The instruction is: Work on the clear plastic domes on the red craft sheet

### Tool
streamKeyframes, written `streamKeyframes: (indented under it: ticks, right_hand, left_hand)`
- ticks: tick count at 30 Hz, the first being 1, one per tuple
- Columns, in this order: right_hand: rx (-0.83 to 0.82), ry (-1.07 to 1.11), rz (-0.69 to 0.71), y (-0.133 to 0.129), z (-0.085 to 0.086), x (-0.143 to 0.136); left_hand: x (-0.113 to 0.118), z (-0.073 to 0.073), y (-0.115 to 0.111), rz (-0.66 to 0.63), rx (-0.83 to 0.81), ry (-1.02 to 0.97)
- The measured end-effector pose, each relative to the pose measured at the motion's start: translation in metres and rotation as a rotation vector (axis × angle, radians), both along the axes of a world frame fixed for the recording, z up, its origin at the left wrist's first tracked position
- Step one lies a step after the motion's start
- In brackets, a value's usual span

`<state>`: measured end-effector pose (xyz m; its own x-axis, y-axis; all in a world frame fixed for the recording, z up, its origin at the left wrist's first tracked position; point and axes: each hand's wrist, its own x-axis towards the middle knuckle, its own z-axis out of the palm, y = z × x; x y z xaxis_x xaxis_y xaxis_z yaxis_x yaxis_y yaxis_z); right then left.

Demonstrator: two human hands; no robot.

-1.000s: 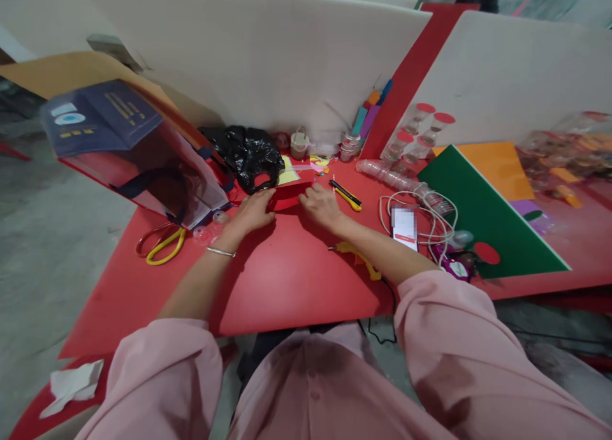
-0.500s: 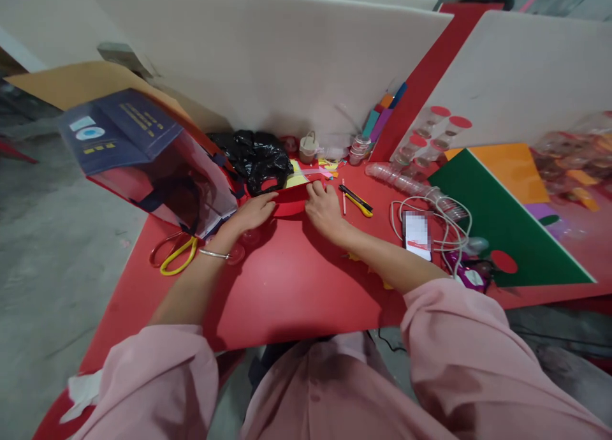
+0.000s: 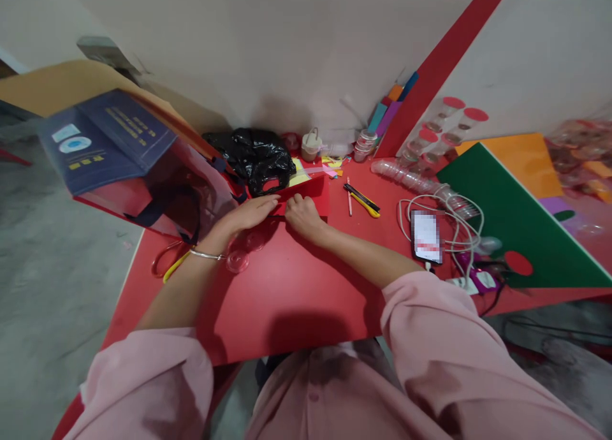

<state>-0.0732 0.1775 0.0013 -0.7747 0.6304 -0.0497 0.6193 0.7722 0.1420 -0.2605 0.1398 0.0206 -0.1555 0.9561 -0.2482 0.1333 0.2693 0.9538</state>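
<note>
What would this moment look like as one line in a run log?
left hand: fingers extended, at red sheet | right hand: fingers curled, at red sheet | behind: black plastic bag

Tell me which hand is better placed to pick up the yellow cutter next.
Right, most likely. The yellow cutter lies on the right hand's side and nearer to it. The left hand is farther off and would probably have to cross over the right.

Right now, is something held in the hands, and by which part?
The right hand is over the near edge of the folded red sheet, the left hand at its left end; whether they grip or only press it cannot be told.
</note>
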Motion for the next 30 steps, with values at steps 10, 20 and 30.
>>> streamKeyframes:
  ticks: [10, 20, 30]
  right_hand:
    - [-0.037, -0.074, -0.018, -0.035, 0.027, 0.036]
    - [0.119, -0.035, -0.063, -0.068, 0.127, 0.122]
    - [0.468, 0.267, 0.190, -0.068, 0.191, 0.196]
  left_hand:
    - [-0.014, -0.026, 0.006, -0.076, -0.024, 0.170]
    - [-0.019, -0.018, 0.001, -0.158, -0.038, 0.239]
    - [-0.025, -0.015, 0.000, -0.471, -0.060, 0.552]
